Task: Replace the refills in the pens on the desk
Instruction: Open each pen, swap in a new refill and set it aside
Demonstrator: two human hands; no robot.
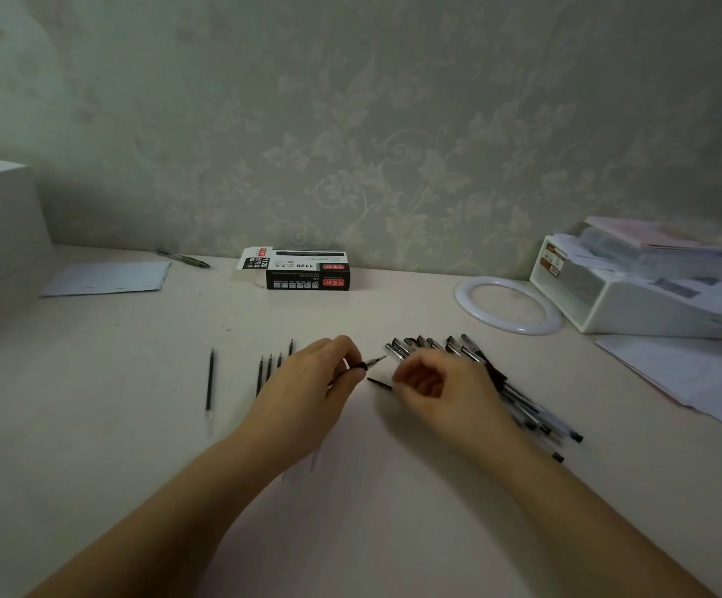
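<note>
Pinching a pen tip section (370, 363) between thumb and curled fingers, the left hand (311, 381) hovers over the middle of the tabletop (134, 425), the metal point aimed right. The right hand (441, 388) sits just beside it, its fingers curled loosely inward around a thin black refill (379, 384) whose free end pokes out to the left; how firmly it is gripped cannot be told. Behind and under the right hand lies a fanned pile of capped pens (480, 364), reaching toward the tabletop's right edge. Left of the left hand, a short row of black refills (269, 369) lies side by side, partly hidden by the hand, and a single refill (209, 381) lies well apart, further left. Against the far edge by the wall stands an open black-and-white refill box (303, 271). A green pen (186, 258) and a sheet of paper (109, 278) lie toward the far left corner. Toward the far right corner are a white ring (508, 304), a white organiser tray (635, 295) stuffed with papers, and loose papers (687, 377).
</note>
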